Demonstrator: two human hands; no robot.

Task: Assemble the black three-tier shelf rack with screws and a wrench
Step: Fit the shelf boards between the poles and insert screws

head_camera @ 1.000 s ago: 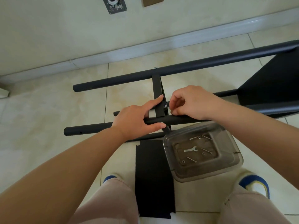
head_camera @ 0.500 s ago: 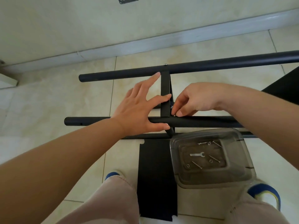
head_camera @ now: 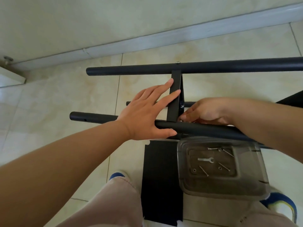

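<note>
The black rack (head_camera: 205, 67) is laid on its side on the tiled floor (head_camera: 65, 99), its tubes running left to right and a flat crosspiece (head_camera: 174, 99) spanning between the far tube and the near tube (head_camera: 205, 129). The left hand (head_camera: 147, 112) is spread flat, fingers straight, pressed against the crosspiece, with the thumb laid along the near tube. The right hand (head_camera: 203, 112) is curled at the joint where the crosspiece meets the near tube; a small bright fastener appears to be pinched at its fingertips, though the view there is too cramped to be sure.

The step in hand is judged to be the starting of a screw at this joint. It would be done well if the crosspiece were held square and hard against the tube, so that the holes are kept in line, and if the screw were turned in straight by hand before any tool is applied. The wrench (head_camera: 205, 159) and spare screws (head_camera: 204, 171) are lying in the clear tray (head_camera: 221, 185) just in front of the near tube, within easy reach for tightening. A loose black panel (head_camera: 160, 185) is lying on the floor beside the tray.
</note>
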